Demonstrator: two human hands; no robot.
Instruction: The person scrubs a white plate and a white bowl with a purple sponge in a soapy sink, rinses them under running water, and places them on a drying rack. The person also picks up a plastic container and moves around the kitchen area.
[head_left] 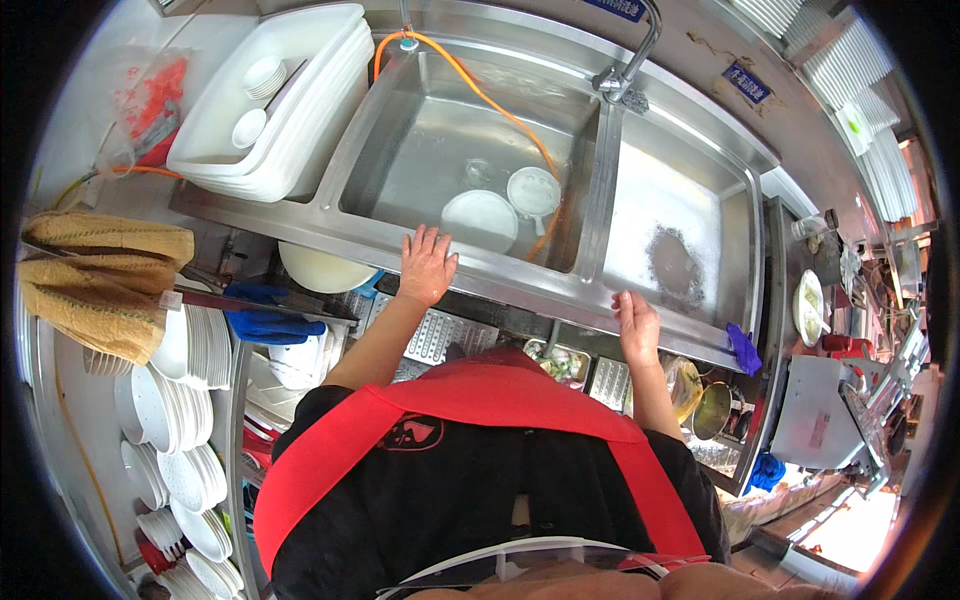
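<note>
Your left hand is resting, fingers slightly spread, on the front edge of the silver stainless-steel double sink. Your right hand is curling its fingers at that edge; whether it is pinching it, you cannot tell. A round white plate is lying near the left basin's front edge.

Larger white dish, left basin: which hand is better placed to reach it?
Probably the left hand: it's at the front rim, near the dish; the right hand is by the other basin.
</note>
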